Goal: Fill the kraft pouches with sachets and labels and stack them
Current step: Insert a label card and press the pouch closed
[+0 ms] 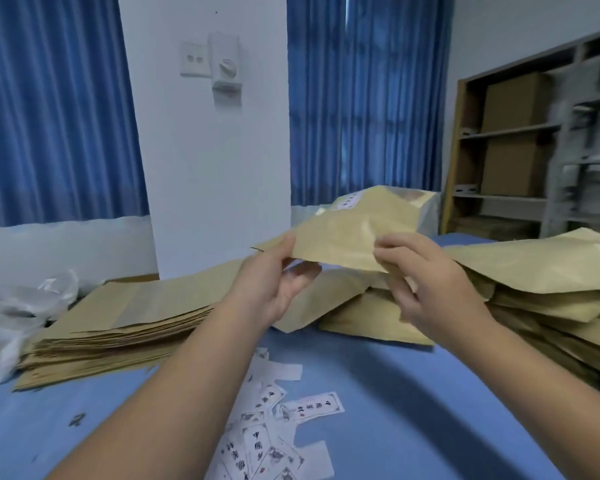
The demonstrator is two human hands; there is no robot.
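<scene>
On the blue surface point(413, 393), L side, sits a flat stack of pouches point(125, 323), edges roughly squared. A looser heap of pouches point(551, 299) sprawls on the R side. Betw. them, at centre and raised off the surface, one pouch point(354, 233) tilts up away from the camera. Crumpled plastic bag point(14, 306) at far L, just beside the stack. L hand point(274, 282): grip pinching the pouch's near-L edge, thumb on top, fingers under. R hand point(430, 289): grip pinching its near-R edge w/ curled fingers. Small printed labels point(274, 427) lie scattered at front, partly under the L forearm.
</scene>
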